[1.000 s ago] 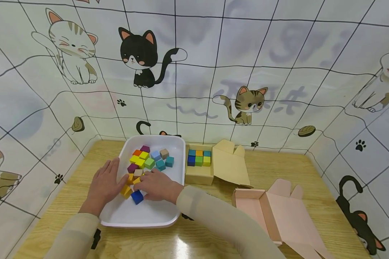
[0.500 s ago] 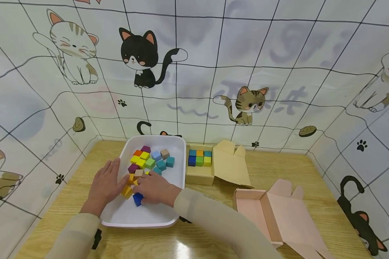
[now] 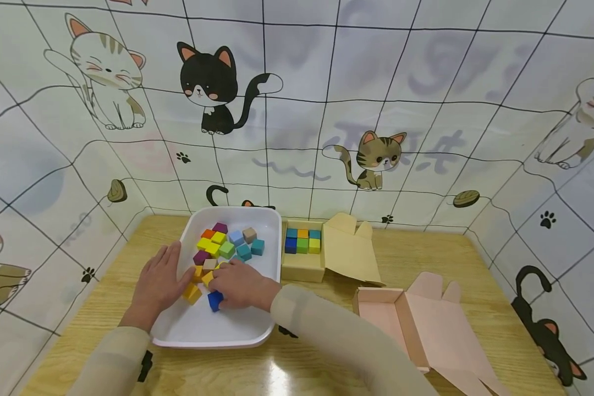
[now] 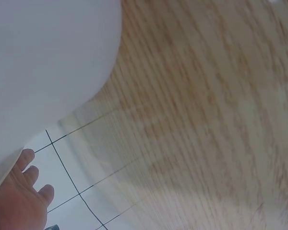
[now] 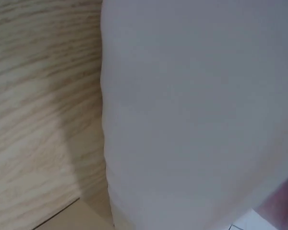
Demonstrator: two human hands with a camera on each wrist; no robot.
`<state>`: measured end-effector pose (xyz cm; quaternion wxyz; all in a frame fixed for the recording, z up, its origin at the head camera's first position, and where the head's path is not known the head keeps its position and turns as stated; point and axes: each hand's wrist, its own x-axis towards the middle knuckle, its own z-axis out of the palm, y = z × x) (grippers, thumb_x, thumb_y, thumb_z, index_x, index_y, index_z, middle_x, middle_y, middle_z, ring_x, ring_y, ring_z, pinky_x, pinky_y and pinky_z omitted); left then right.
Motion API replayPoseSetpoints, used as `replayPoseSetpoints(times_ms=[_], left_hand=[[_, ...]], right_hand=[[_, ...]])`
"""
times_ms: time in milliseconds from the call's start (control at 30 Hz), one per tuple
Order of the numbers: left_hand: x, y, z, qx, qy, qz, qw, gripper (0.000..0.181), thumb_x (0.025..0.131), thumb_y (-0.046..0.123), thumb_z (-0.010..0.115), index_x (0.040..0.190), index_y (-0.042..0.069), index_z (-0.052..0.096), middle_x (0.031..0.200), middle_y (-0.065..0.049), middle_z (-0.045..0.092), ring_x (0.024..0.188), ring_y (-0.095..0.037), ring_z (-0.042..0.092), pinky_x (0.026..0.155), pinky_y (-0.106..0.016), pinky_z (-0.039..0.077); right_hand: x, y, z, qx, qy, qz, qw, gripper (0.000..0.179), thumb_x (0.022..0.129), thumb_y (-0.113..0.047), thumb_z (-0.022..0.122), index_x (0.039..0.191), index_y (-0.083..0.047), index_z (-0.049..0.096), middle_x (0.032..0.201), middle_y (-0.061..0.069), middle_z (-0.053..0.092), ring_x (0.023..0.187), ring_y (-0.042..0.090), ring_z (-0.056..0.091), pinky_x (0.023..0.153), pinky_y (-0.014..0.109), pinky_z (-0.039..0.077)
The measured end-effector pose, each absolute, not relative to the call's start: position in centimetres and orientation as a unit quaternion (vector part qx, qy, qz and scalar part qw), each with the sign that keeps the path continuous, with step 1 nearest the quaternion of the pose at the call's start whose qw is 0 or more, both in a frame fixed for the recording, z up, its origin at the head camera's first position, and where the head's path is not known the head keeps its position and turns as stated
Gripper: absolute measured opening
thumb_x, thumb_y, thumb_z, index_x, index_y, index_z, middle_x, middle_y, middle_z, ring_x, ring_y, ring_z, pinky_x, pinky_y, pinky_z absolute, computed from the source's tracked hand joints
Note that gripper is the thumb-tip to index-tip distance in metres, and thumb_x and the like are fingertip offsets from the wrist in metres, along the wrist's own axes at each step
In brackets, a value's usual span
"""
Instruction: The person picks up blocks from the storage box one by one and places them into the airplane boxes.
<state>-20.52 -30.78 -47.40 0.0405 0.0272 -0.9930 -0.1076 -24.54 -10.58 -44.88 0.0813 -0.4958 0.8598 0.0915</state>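
Drawn cats are sitting all over the white wall behind the shiny wooden table. From the left, the left hand is lying straight-fingered over the edge of a white tray. Colored cubes are lying in the tray. The right hand is bending over them by a blue cube; I cannot tell if it is pinching any. Next, an open yellow box is showing six cubes, then a pink box is standing open.
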Motion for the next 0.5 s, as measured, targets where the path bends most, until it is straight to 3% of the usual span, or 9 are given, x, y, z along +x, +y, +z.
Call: replayPoseSetpoints(times_ms=[500], left_hand=[[-20.5, -30.8, -47.4, 0.03, -0.992, -0.116, 0.035, 0.083, 0.096, 0.044, 0.051, 0.154, -0.001, 0.012, 0.157, -0.028, 0.023, 0.145, -0.049, 0.017, 0.117, -0.067, 0.016]], right_hand=[[-26.8, -6.9, -42.7, -0.475, 0.877, 0.06, 0.041, 0.04, 0.088, -0.049, 0.067, 0.124, -0.032, 0.063, 0.119, -0.013, 0.064, 0.117, 0.009, 0.052, 0.111, 0.036, 0.041]])
